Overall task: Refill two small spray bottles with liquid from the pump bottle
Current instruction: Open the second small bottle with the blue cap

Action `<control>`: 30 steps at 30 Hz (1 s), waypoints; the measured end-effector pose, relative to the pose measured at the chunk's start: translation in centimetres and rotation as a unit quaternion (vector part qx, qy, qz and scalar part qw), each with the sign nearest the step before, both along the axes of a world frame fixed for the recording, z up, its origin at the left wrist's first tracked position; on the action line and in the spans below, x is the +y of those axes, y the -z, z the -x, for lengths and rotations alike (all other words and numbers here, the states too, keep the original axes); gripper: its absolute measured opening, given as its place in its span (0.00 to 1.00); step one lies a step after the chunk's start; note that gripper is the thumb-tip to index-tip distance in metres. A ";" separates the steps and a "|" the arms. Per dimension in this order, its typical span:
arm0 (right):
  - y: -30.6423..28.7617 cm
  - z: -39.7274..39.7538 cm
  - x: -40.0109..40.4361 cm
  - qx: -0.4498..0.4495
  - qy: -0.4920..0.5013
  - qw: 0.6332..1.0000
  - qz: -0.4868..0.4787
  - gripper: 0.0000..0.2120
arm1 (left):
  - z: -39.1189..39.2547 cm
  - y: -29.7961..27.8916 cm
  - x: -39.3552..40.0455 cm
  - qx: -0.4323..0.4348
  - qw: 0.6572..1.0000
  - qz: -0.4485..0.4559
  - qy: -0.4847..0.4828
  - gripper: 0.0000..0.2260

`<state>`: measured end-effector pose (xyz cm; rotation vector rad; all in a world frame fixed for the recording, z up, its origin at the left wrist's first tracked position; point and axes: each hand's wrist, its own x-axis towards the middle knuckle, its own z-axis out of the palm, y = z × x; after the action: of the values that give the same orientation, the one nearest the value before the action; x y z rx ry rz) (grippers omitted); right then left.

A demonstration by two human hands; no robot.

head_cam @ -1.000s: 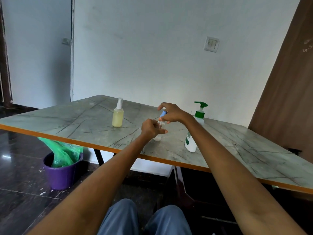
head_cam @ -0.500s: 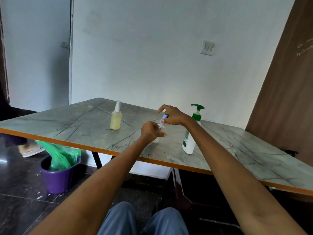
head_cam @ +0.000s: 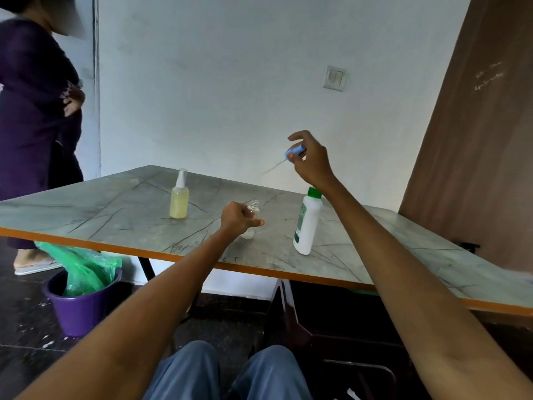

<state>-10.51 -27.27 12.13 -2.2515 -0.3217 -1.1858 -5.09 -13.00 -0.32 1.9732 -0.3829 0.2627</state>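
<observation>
From the head camera, the left hand (head_cam: 240,219) wraps its grip around a small clear bottle (head_cam: 253,215) that stands upright on the worktop (head_cam: 115,209), near the front edge. The bottle's threaded neck is open and shows just above the fingers; its base rests on the surface.

The right hand (head_cam: 310,160) is raised well above the worktop, out over the far edge. Its grip is narrow — thumb and fingers pinch a blue spray cap (head_cam: 294,153), and the index finger arches free above it. A thin dip tube (head_cam: 274,167) hangs from the cap and slants down to the left, clear of the open bottle.

A white pump bottle (head_cam: 307,223) with a green collar stands upright just beside the small clear bottle, on its right; the right forearm crosses in front of its top, so the pump head cannot be seen. A second spray bottle (head_cam: 179,197), filled with pale yellow liquid and topped with a white sprayer, stands apart to the left, further back on the worktop.

Below the worktop's left end sits a purple bucket (head_cam: 80,307) lined with a green plastic bag (head_cam: 80,269). Another person (head_cam: 34,111) in dark purple clothing stands at the far left — only partly in view. A light switch (head_cam: 335,78) is on the white wall.
</observation>
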 end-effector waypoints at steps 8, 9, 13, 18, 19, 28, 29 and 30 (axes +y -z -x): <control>1.3 2.6 -8.7 -0.088 0.142 0.981 -0.101 0.15 | -0.5 0.5 -1.0 -0.024 1.000 -0.001 -0.016 0.18; 2.1 2.8 -10.2 -0.062 0.161 0.978 -0.114 0.16 | -0.5 0.5 -1.3 -0.027 1.000 0.003 -0.015 0.18; 6.2 3.9 -14.7 0.045 0.218 0.962 -0.158 0.20 | -0.4 0.5 -2.4 -0.027 1.000 -0.002 0.003 0.17; 10.1 4.2 -18.3 0.134 0.281 0.938 -0.151 0.22 | -0.2 0.2 -3.4 -0.026 1.000 -0.005 0.006 0.17; 10.5 4.1 -18.7 0.150 0.287 0.934 -0.150 0.23 | -0.2 0.2 -3.5 -0.021 1.000 -0.004 0.007 0.17; 12.1 4.0 -20.1 0.279 0.313 0.902 -0.104 0.24 | 0.2 0.0 -3.5 -0.010 1.000 0.003 0.014 0.16; 12.1 4.1 -20.1 0.286 0.310 0.900 -0.106 0.24 | 0.3 0.0 -3.5 -0.010 1.000 0.000 0.015 0.16; 12.0 4.1 -20.1 0.290 0.306 0.900 -0.110 0.24 | 0.3 0.0 -3.5 -0.010 1.000 -0.002 0.016 0.16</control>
<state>-14.64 -47.40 0.08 -2.4295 0.7653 -0.6957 -5.42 -16.48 -0.28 1.9688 -0.4277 0.2621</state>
